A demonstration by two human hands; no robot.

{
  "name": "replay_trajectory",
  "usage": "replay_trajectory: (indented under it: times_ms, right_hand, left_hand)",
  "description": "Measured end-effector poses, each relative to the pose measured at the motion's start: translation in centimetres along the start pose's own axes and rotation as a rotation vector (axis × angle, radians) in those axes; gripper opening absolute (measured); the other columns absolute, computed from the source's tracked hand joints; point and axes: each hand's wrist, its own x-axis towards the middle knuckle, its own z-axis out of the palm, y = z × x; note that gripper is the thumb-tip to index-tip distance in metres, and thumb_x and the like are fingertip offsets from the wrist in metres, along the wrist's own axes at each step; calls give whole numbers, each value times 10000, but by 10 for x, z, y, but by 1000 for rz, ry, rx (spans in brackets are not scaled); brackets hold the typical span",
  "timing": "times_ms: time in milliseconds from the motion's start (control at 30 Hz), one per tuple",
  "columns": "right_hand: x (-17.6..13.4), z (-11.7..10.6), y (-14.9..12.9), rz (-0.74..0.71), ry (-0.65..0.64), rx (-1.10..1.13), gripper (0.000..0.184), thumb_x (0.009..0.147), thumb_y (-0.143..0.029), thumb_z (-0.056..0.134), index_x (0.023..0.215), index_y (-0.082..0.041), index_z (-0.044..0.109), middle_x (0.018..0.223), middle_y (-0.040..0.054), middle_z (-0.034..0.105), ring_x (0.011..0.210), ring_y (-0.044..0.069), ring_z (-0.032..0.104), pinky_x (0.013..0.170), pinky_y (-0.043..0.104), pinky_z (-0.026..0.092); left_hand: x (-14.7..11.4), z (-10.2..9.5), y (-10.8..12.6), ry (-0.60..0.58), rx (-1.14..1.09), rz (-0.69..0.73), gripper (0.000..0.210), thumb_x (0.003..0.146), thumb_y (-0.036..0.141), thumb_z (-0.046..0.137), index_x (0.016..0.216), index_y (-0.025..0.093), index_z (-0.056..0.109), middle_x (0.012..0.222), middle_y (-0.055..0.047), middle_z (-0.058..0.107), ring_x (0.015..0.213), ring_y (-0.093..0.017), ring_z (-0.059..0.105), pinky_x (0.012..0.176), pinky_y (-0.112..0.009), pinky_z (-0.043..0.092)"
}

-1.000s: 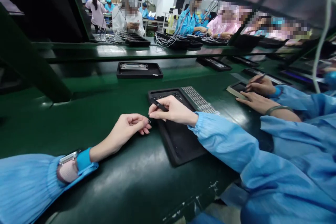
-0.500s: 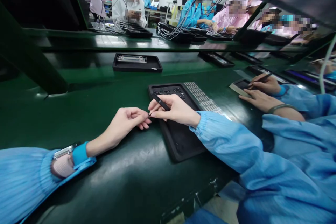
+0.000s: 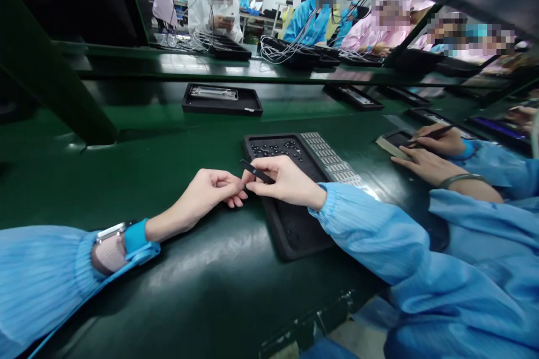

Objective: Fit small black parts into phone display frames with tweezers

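Note:
My left hand (image 3: pixel 217 188) is closed in a pinch over the green bench, its fingertips meeting those of my right hand. Whatever sits in that pinch is too small or hidden to name. In my right hand (image 3: pixel 286 182) are slim black tweezers (image 3: pixel 256 171), lying across the fingers with one end pointing up and left. Beneath and beyond my right hand lies a shallow black tray (image 3: pixel 275 230). Several small dark parts (image 3: pixel 269 149) are scattered in its far end. Along the tray's right side rests a sheet of pale rectangular pieces (image 3: pixel 326 152).
A black tray (image 3: pixel 248 106) with a clear-and-metal part stands farther back. On the right, a co-worker's hands (image 3: pixel 433 160) work over a small dark piece. A green post (image 3: pixel 63 78) rises at left. More trays and white cables (image 3: pixel 282 53) line the far shelf.
The view has shifted slightly, so things sit a little farther right. My hands stay together at the fingertips; the tweezers have turned a little in my right hand.

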Motion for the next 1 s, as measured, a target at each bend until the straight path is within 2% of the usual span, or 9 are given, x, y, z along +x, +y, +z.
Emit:
replay_trajectory:
  times_ms: [133, 333, 667, 1000]
  right_hand:
    - [0, 5, 0, -2, 53, 10, 217, 745, -169, 554, 918, -102, 667, 824, 29, 662, 710, 85, 596, 676, 186, 471]
    - [0, 7, -2, -21, 119, -60, 172, 729, -120, 538, 826, -109, 680, 798, 14, 669, 708, 81, 598, 641, 166, 443]
    - [1, 9, 4, -11, 104, -72, 138, 743, -165, 541, 836, -108, 626, 818, 26, 664, 709, 91, 603, 642, 182, 452]
    - [-1, 7, -3, -95, 126, -179, 144, 749, -149, 556, 866, -112, 631, 800, 15, 670, 709, 81, 620, 651, 164, 458]
  left_hand:
    - [1, -1, 0, -7, -38, -6, 243, 788, 338, 654, 743, 101, 677, 715, -53, 688, 600, -87, 587, 573, -178, 458]
    - [1, -1, 0, 2, -77, -29, 257, 786, 357, 658, 750, 104, 682, 746, -63, 686, 635, -102, 592, 593, -192, 461]
    - [0, -1, 1, 5, -187, -46, 183, 762, 286, 686, 743, 105, 689, 725, -46, 683, 630, -84, 584, 605, -176, 458]
    - [2, 0, 1, 18, -119, -44, 172, 776, 256, 654, 713, 97, 677, 701, -50, 689, 575, -83, 585, 551, -178, 448]
